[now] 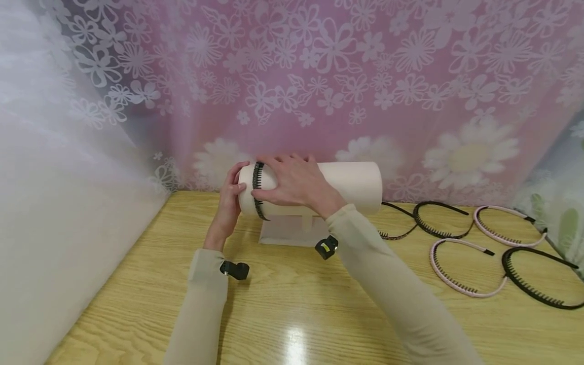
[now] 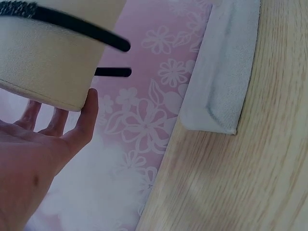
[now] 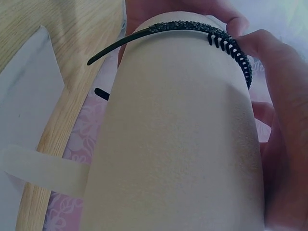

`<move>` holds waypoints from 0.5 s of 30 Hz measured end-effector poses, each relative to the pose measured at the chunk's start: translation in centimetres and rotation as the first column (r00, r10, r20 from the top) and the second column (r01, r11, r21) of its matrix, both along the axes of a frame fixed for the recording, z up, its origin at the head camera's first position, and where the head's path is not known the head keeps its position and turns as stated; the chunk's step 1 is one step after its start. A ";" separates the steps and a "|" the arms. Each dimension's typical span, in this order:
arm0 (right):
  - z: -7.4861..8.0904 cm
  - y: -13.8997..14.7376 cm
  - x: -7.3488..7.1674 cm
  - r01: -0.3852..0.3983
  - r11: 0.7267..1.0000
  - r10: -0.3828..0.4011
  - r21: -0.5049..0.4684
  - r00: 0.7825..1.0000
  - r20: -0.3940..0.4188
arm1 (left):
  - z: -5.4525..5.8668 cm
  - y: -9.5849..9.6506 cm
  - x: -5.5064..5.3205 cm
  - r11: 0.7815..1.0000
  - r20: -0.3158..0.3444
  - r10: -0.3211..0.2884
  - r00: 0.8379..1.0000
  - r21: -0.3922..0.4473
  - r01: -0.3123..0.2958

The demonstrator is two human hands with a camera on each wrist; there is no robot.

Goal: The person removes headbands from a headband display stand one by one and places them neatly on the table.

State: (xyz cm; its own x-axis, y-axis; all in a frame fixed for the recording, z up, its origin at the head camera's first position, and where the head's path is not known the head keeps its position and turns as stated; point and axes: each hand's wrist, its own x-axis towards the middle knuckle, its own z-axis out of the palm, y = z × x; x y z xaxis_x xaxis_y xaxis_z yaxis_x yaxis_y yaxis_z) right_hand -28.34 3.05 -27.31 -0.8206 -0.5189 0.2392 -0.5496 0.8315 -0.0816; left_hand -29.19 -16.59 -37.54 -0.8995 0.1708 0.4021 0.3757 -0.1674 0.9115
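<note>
A cream cylindrical headband stand (image 1: 347, 182) lies sideways on its post. Around its left end sits a black headband (image 1: 257, 182) with comb teeth and a sparkly, beaded outer face (image 3: 180, 26). My right hand (image 1: 294, 182) reaches over the cylinder and holds the headband, its thumb at the front and its fingers at the top. The headband's two tips (image 2: 120, 45) stick out below the cylinder. My left hand (image 1: 228, 208) grips the cylinder's left end, just beside the headband; in the left wrist view its fingers (image 2: 87, 113) are at the end's rim.
A pale rectangular base (image 1: 283, 230) supports the stand on the wooden table (image 1: 255, 314). Several headbands lie to the right, among them a black one (image 1: 435, 234) and a pink one (image 1: 456, 289). A pink flowered curtain (image 1: 292, 76) hangs close behind; a whitish sheet (image 1: 68, 203) borders the left.
</note>
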 end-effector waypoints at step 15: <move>0.4 0.7 0.1 0.008 1.000 -0.008 0.001 1.000 0.013 | 0.1 -0.1 -0.1 1.000 0.025 0.005 1.000 -0.009 -0.005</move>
State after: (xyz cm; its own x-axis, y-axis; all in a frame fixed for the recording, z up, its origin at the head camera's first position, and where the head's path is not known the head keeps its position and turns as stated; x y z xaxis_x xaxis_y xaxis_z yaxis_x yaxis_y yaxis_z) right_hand -28.28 3.78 -26.94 -0.8278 -0.5125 0.2283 -0.5418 0.8359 -0.0878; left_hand -29.25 -16.65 -37.44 -0.9101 0.1698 0.3780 0.3535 -0.1577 0.9220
